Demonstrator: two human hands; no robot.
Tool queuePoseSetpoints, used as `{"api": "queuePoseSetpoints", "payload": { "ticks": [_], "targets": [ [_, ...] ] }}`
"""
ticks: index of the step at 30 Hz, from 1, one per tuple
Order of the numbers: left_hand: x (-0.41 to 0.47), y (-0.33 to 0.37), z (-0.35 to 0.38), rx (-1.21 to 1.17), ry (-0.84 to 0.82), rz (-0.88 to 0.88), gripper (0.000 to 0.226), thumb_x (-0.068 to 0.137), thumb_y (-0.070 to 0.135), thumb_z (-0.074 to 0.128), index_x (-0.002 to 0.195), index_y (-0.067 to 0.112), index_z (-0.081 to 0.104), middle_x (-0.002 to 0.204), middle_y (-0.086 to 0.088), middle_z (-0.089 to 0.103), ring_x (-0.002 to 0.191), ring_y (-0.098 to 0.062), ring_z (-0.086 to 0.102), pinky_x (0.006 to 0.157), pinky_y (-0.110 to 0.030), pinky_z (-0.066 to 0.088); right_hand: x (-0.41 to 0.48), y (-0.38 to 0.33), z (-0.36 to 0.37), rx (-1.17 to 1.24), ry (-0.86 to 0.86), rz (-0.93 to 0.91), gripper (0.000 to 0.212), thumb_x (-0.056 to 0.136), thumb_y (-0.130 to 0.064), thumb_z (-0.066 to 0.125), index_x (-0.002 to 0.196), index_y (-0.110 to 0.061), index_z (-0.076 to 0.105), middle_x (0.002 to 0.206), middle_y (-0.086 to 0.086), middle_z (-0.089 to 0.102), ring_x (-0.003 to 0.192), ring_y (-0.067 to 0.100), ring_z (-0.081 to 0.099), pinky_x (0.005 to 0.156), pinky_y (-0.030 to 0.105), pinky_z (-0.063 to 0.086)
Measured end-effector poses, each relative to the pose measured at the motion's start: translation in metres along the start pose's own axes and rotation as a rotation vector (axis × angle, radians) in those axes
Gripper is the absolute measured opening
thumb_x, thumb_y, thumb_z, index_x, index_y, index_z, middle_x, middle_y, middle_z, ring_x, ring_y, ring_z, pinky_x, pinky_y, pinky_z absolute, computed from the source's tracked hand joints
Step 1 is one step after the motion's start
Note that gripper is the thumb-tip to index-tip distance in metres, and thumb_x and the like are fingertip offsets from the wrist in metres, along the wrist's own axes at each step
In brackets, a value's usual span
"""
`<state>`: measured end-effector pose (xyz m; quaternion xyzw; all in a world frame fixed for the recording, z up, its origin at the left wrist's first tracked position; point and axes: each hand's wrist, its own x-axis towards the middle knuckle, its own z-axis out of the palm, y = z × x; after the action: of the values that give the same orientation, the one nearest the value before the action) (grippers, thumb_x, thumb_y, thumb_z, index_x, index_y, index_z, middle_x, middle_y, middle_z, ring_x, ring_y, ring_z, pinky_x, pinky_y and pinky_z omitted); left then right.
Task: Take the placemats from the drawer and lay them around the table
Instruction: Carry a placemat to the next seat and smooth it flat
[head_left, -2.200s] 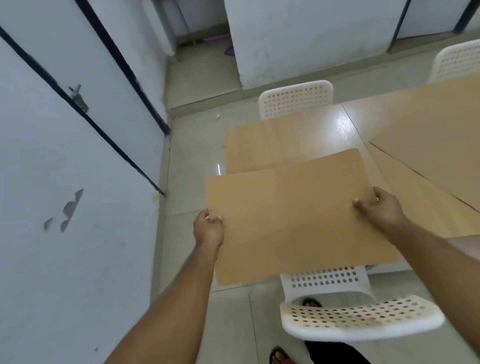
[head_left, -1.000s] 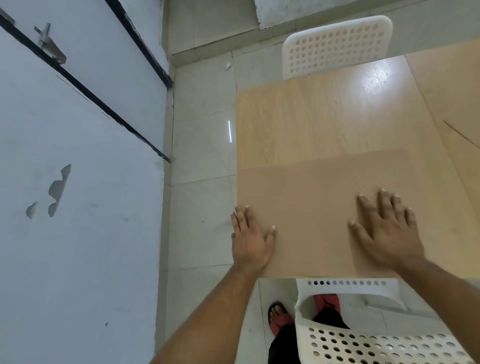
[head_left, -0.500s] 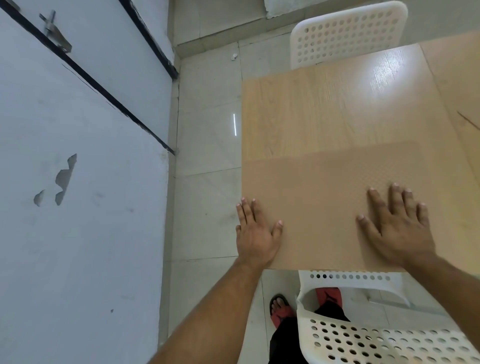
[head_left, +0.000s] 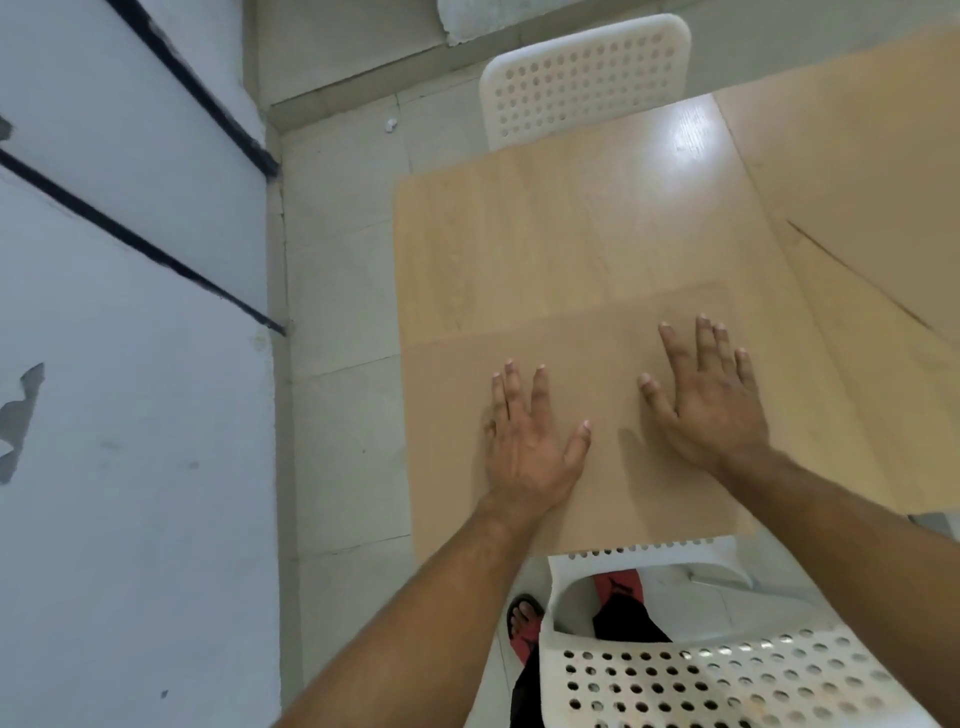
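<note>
Since a moment ago, our hands have slid inward across the placemat (head_left: 597, 332), which now lies flat on the table (head_left: 545, 228) at its near edge. Our left hand (head_left: 527, 441) and right hand (head_left: 711, 410) rest on the mat palms down, fingers spread, gripping nothing. We judge this mat laid; another placemat (head_left: 857, 182) sits farther along the table to the right, so more places may remain, though we cannot see the drawer. Its left and near edges run about flush with the table's. A white chair (head_left: 691, 675) stands just before the table, another chair (head_left: 587, 78) beyond it, and a wall (head_left: 130, 467) leaves a narrow floor strip to the table's left.
</note>
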<state>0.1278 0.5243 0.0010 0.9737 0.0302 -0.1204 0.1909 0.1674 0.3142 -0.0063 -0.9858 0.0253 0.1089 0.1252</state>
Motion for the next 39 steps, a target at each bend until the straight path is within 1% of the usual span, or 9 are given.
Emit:
{"api": "queuePoseSetpoints", "payload": {
  "ticks": [5, 11, 19, 24, 27, 30, 32, 34, 39],
  "targets": [
    [0.028, 0.048, 0.036, 0.007, 0.037, 0.108, 0.072, 0.094, 0.048, 0.039, 0.158, 0.024, 0.017, 0.168, -0.007, 0.003, 0.154, -0.025, 0.0, 0.118, -0.05, 0.021, 0.037, 0.007, 0.006, -0.037, -0.027, -0.01, 0.073, 0.096, -0.064, 0.014, 0.16, -0.031, 0.002, 0.167, 0.014, -0.005, 0.154, 0.03, -0.005, 0.123, 0.048, 0.0],
    [0.032, 0.057, 0.059, 0.121, 0.071, 0.059, 0.072, 0.093, 0.052, 0.035, 0.158, 0.024, 0.02, 0.168, -0.003, 0.01, 0.154, -0.021, 0.004, 0.114, -0.052, 0.027, 0.04, 0.022, 0.018, -0.056, -0.006, -0.043, 0.072, 0.097, -0.061, 0.02, 0.16, -0.028, 0.009, 0.168, 0.014, 0.002, 0.154, 0.03, 0.0, 0.123, 0.047, -0.001],
    [0.032, 0.062, 0.06, 0.14, 0.077, 0.03, 0.074, 0.093, 0.053, 0.037, 0.158, 0.023, 0.018, 0.168, -0.003, 0.01, 0.154, -0.021, 0.005, 0.112, -0.053, 0.027, -0.06, 0.039, 0.041, -0.076, 0.062, -0.068, 0.069, 0.099, -0.053, 0.03, 0.16, -0.022, 0.019, 0.166, 0.014, 0.012, 0.154, 0.03, 0.009, 0.123, 0.05, 0.012],
    [0.031, 0.062, 0.058, 0.125, 0.066, 0.033, 0.073, 0.094, 0.052, 0.037, 0.158, 0.023, 0.016, 0.168, -0.004, 0.009, 0.154, -0.023, 0.005, 0.112, -0.056, 0.028, -0.068, 0.042, 0.045, -0.091, 0.076, -0.073, 0.07, 0.098, -0.053, 0.033, 0.159, -0.021, 0.021, 0.166, 0.014, 0.013, 0.154, 0.029, 0.009, 0.122, 0.051, 0.013],
    [0.01, 0.061, 0.064, 0.099, 0.01, 0.152, 0.074, 0.097, 0.051, 0.036, 0.159, 0.027, 0.005, 0.168, -0.004, -0.002, 0.154, -0.023, -0.004, 0.115, -0.059, 0.021, -0.068, 0.042, 0.047, -0.089, 0.071, -0.076, 0.07, 0.098, -0.052, 0.032, 0.16, -0.022, 0.017, 0.167, 0.013, 0.01, 0.154, 0.028, 0.006, 0.123, 0.05, 0.011],
    [-0.03, 0.054, 0.076, 0.141, -0.056, 0.283, 0.073, 0.098, 0.052, 0.031, 0.16, 0.028, 0.0, 0.168, -0.004, -0.007, 0.154, -0.023, -0.006, 0.114, -0.062, 0.025, -0.068, 0.042, 0.048, -0.08, 0.086, -0.075, 0.068, 0.098, -0.048, 0.031, 0.159, -0.022, 0.019, 0.167, 0.013, 0.011, 0.154, 0.028, 0.008, 0.123, 0.05, 0.011],
    [-0.046, 0.038, 0.076, 0.162, -0.081, 0.253, 0.078, 0.097, 0.06, 0.032, 0.16, 0.028, -0.001, 0.167, -0.002, -0.012, 0.154, -0.023, -0.01, 0.116, -0.062, 0.02, -0.068, 0.041, 0.047, -0.065, 0.1, -0.072, 0.066, 0.098, -0.045, 0.033, 0.159, -0.022, 0.023, 0.166, 0.013, 0.015, 0.154, 0.029, 0.011, 0.123, 0.05, 0.011],
    [-0.047, 0.017, 0.064, 0.158, -0.091, 0.142, 0.084, 0.094, 0.068, 0.03, 0.159, 0.03, -0.008, 0.166, 0.001, -0.02, 0.152, -0.02, -0.018, 0.116, -0.058, 0.012, -0.068, 0.04, 0.046, -0.06, 0.107, -0.068, 0.064, 0.099, -0.044, 0.034, 0.158, -0.022, 0.024, 0.166, 0.013, 0.016, 0.153, 0.029, 0.012, 0.123, 0.049, 0.01],
    [-0.03, -0.045, 0.028, 0.16, -0.027, -0.088, 0.085, 0.092, 0.075, 0.022, 0.157, 0.032, -0.014, 0.165, 0.003, -0.023, 0.151, -0.02, -0.021, 0.117, -0.059, 0.009, -0.068, 0.039, 0.046, -0.069, 0.105, -0.057, 0.064, 0.099, -0.045, 0.031, 0.159, -0.023, 0.022, 0.166, 0.012, 0.015, 0.154, 0.029, 0.011, 0.123, 0.048, 0.008]
  ]
}}
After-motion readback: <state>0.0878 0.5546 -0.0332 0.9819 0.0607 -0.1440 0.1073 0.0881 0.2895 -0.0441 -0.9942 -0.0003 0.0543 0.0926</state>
